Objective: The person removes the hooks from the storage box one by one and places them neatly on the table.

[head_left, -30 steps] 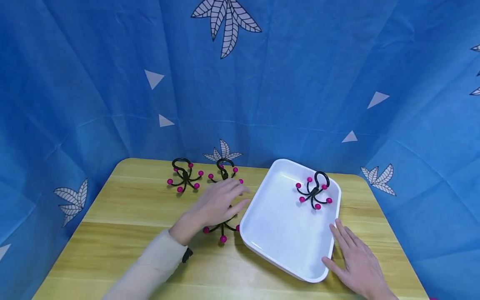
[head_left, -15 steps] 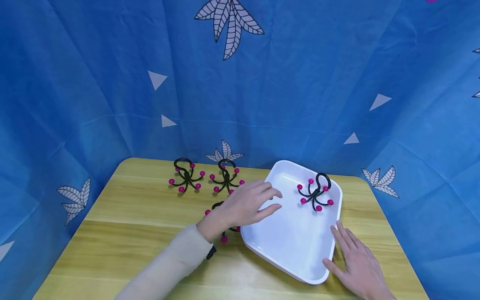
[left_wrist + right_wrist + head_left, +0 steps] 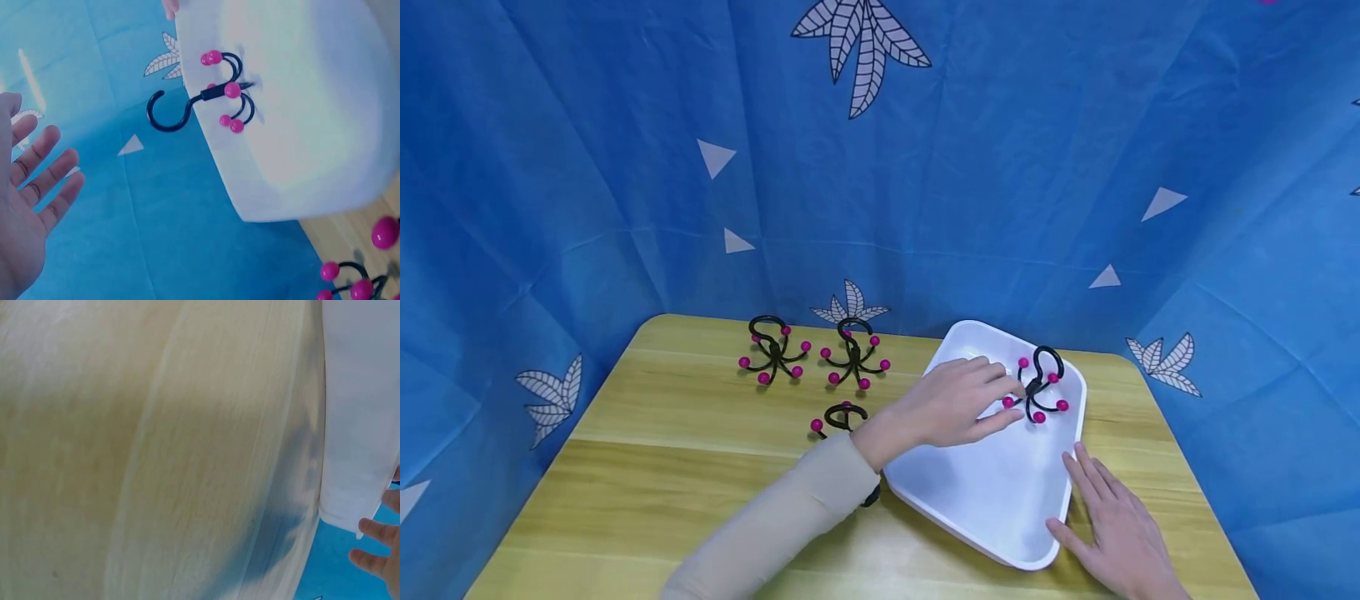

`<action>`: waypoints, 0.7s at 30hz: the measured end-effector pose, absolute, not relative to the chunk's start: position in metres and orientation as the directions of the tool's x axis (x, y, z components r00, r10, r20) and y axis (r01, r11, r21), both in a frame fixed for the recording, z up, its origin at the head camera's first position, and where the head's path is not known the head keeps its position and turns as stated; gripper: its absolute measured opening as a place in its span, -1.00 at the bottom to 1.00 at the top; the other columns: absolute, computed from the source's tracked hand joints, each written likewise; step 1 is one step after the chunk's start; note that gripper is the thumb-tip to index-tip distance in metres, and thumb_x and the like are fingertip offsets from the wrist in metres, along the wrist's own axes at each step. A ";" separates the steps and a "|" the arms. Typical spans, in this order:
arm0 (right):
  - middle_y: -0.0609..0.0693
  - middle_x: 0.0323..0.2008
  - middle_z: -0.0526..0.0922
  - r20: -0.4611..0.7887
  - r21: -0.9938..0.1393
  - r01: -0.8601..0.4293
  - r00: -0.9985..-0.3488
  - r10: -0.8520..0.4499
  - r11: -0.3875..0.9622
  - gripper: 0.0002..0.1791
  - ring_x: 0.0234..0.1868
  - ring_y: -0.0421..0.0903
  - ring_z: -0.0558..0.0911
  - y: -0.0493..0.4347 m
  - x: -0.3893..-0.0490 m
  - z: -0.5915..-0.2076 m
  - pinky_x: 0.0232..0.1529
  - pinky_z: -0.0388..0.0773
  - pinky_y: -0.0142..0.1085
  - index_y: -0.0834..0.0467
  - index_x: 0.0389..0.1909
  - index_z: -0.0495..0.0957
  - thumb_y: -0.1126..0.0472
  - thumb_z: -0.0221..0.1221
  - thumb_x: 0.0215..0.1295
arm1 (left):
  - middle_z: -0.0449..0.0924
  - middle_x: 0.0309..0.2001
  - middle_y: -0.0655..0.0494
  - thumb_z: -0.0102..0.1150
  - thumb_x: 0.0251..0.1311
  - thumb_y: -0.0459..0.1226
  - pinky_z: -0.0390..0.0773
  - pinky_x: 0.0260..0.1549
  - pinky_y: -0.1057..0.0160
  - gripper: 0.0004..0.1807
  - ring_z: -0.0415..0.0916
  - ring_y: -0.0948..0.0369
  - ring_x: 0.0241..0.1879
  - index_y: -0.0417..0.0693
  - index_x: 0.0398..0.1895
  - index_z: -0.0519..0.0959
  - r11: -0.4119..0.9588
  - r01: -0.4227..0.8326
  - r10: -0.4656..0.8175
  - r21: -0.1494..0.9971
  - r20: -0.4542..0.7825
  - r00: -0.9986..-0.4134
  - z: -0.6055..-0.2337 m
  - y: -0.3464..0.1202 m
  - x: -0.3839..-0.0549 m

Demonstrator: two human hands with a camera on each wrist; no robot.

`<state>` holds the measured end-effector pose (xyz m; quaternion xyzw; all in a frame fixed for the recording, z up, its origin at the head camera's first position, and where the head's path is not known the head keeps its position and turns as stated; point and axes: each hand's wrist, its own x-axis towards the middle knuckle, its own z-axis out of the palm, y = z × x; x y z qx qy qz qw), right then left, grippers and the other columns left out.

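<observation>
My left hand (image 3: 958, 404) hovers over the white tray (image 3: 1000, 492), fingers loosely bent and holding nothing. Its fingertips overlap the near-left arms of a black multi-arm hanging hook (image 3: 1034, 388) with pink ball tips, which stands in the tray's far right part. In the left wrist view, the fingers of the left hand (image 3: 44, 181) are apart from that hook (image 3: 212, 94). My right hand (image 3: 1112, 525) lies beside the tray's right side, fingers straight and fingertips right at the rim. The right wrist view shows those fingers (image 3: 378, 531) along the tray's wall (image 3: 356, 419).
Two similar hooks, one at the far left (image 3: 775, 353) and one beside it (image 3: 853, 357), stand on the wooden table (image 3: 647, 467). Another hook (image 3: 846, 412) is partly hidden behind the left forearm. A blue patterned cloth (image 3: 1000, 167) hangs around the table's back and sides.
My left hand has moved right, from above the nearer hooks on the table to over the tray and the hook in it. The right hand has stayed at the tray's side.
</observation>
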<state>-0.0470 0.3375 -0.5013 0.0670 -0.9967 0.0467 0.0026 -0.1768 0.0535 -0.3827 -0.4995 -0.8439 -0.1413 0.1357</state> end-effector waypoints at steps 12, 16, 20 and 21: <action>0.22 0.66 0.18 0.077 -0.106 -0.165 -0.984 -0.158 0.980 0.06 0.50 0.37 0.37 0.340 -0.045 -0.505 0.30 0.44 0.41 0.13 0.65 0.16 -0.45 0.18 0.36 | 0.69 0.02 0.33 -0.02 0.60 0.10 0.53 -0.17 0.50 -0.61 0.55 0.37 -0.10 0.21 0.24 0.60 0.503 0.853 0.795 0.138 0.314 -0.519 -0.389 0.098 -0.191; 0.22 0.66 0.18 0.086 -0.102 -0.166 -0.984 -0.158 0.981 0.06 0.50 0.38 0.38 0.340 -0.046 -0.506 0.29 0.45 0.42 0.14 0.64 0.18 -0.45 0.19 0.35 | 0.68 0.04 0.35 -0.09 0.63 0.10 0.52 -0.18 0.50 -0.62 0.53 0.38 -0.10 0.23 0.24 0.59 0.526 0.834 0.788 0.165 0.273 -0.551 -0.390 0.110 -0.198; 0.23 0.65 0.20 0.088 -0.105 -0.167 -0.983 -0.158 0.980 0.06 0.49 0.39 0.38 0.340 -0.046 -0.505 0.30 0.45 0.42 0.14 0.64 0.19 -0.44 0.20 0.35 | 0.67 -0.06 0.33 -0.11 0.64 0.10 0.47 -0.28 0.52 -0.64 0.50 0.40 -0.18 0.23 0.18 0.58 0.536 0.816 0.773 0.215 0.262 -0.578 -0.393 0.121 -0.205; 0.24 0.65 0.20 0.090 -0.107 -0.167 -0.983 -0.158 0.980 0.06 0.49 0.39 0.38 0.340 -0.046 -0.505 0.30 0.45 0.41 0.15 0.64 0.19 -0.44 0.20 0.35 | 0.66 -0.08 0.32 -0.10 0.63 0.10 0.46 -0.30 0.52 -0.65 0.50 0.40 -0.19 0.23 0.17 0.58 0.538 0.812 0.769 0.228 0.262 -0.583 -0.394 0.123 -0.207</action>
